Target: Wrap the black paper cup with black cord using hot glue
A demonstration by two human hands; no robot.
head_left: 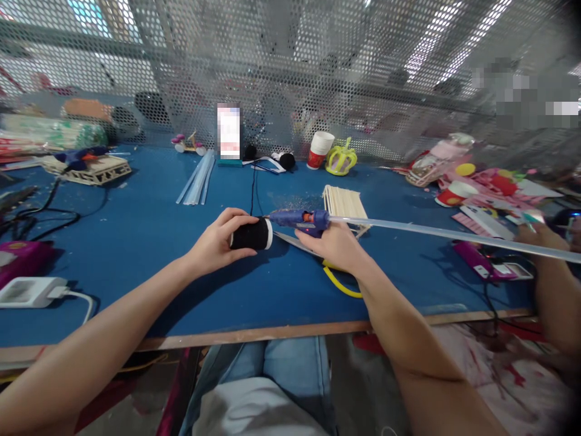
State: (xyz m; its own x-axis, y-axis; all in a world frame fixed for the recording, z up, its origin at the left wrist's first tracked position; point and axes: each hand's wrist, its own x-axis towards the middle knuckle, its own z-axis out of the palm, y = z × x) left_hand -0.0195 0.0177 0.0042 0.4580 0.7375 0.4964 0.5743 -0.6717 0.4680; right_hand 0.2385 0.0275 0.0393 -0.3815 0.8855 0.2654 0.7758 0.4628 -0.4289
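Blue work surface (136, 242) before perforated mesh: left hand (216, 242) grips a black-wrapped cup (251, 234), steadying it sideways; right hand (334, 245) grasps a glue gun (299, 220), nozzle meeting its rim.

Black spool (250, 234) (white-rimmed); blue glue gun (299, 219)

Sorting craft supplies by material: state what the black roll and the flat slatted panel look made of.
Black cylindrical roll, gripped by the left hand: apparently matte fabric or foam wrap, white core showing at its end. Pale slatted panel: probably bare wooden sticks, by the parallel light-tan strips.
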